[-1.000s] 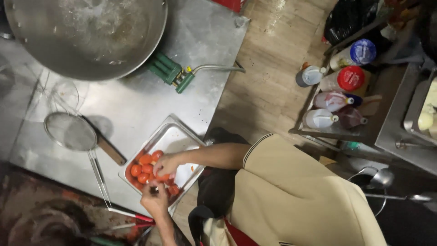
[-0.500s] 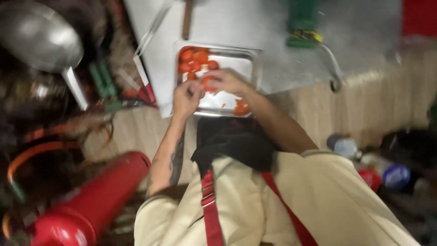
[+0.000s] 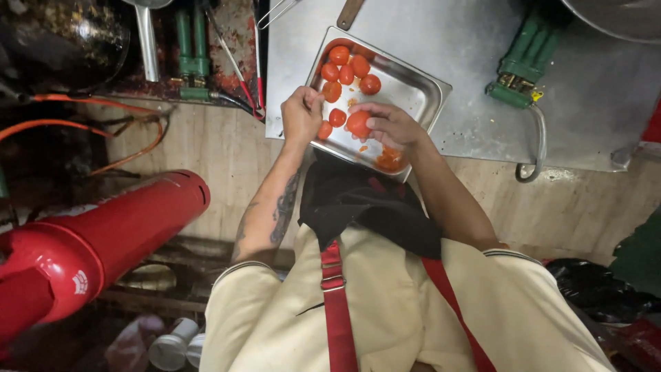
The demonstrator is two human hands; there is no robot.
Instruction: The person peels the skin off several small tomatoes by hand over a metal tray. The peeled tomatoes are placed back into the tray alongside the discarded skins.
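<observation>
A shallow steel tray (image 3: pixel 425 91) sits at the near edge of a steel table (image 3: pixel 468 48). It holds several red tomatoes (image 3: pixel 348 69) at its far end and cut red pieces (image 3: pixel 390 162) at its near corner. My right hand (image 3: pixel 396 127) grips one tomato (image 3: pixel 358 124) over the tray's middle. My left hand (image 3: pixel 301 114) is curled into a fist at the tray's left rim, a few centimetres from that tomato. Whatever the fist holds is hidden.
A green-handled tool (image 3: pixel 518 74) with a metal hook lies right of the tray. A big steel bowl (image 3: pixel 620 17) is at the top right, a wooden handle (image 3: pixel 350 12) above the tray. A red gas cylinder (image 3: pixel 103 234), orange hose (image 3: pixel 82 124) and ladle (image 3: pixel 146 41) are on the left.
The view has swung round, so the tray now lies straight ahead. Both hands stay at the tray. My right hand now lifts a tomato clear of the others.
</observation>
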